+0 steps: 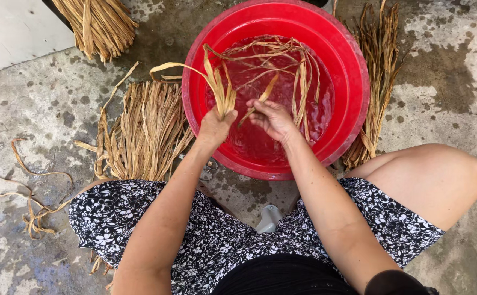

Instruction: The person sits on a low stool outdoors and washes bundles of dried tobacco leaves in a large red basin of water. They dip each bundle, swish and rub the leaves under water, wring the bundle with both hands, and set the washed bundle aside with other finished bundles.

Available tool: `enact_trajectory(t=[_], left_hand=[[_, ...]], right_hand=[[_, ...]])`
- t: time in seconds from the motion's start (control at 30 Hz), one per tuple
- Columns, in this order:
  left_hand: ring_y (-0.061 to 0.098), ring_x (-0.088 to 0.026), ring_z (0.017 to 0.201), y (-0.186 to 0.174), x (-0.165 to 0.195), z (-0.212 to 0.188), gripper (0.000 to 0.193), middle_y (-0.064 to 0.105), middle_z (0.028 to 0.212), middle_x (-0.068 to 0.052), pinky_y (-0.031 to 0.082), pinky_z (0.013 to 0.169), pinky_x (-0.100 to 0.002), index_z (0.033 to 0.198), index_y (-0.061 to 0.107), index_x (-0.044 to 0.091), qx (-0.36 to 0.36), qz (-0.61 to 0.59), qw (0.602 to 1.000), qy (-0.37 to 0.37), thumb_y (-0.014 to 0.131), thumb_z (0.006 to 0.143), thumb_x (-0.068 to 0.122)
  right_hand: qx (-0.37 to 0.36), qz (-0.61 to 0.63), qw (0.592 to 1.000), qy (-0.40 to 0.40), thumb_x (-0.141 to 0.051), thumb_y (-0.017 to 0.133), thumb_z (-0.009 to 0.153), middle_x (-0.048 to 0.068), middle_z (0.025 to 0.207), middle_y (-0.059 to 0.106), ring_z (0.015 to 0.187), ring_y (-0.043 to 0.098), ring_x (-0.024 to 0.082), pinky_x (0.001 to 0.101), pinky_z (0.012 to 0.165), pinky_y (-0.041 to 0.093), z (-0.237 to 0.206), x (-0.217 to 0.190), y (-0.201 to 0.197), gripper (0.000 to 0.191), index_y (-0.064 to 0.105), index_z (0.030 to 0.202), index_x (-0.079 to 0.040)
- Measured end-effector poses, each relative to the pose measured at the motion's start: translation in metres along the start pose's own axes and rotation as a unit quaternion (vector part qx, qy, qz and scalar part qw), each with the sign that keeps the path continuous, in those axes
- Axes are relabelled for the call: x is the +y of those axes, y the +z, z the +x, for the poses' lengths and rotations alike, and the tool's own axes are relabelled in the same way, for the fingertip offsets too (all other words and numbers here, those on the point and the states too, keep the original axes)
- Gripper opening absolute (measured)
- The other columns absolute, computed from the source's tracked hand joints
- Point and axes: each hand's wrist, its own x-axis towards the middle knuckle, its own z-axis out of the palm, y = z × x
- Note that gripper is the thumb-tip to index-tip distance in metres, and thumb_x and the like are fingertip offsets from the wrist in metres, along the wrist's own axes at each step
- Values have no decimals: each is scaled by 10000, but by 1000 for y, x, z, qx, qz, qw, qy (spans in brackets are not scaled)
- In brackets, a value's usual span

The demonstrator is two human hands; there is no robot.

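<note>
Hands meet over the red basin (353,60) near its front rim: our left hand (214,128) clamps a dried-leaf bunch (222,90), our right hand (271,117) pinches one wet strip (260,101) above open water.

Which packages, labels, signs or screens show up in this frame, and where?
None in view. Only a red basin of water with soaking straw strips, dry straw bundles on the wet concrete floor, the left hand gripping a bunch of strips, and the right hand pinching a single strip.
</note>
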Motion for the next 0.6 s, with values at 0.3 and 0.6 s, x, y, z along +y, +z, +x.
enact_trajectory(t=[0.3,0.6], left_hand=[[621,-150,534,7,9,-13,352,664,700,-83,507,470,-343,1256,593,48,-104,-56,991,-60,622,940,200],[489,-101,508,-35,51,-43,264,566,625,28,427,468,-289,932,697,44,-220,-73,965,-123,766,907,297]], right_hand=[[54,-39,998,21,-256,698,1009,-7,736,598,539,450,58,201,460,370,-10,16,31,241,728,980,-18],[251,128,956,84,-282,607,1028,-20,623,534,444,350,52,197,365,256,8,-11,-38,229,679,954,-77]])
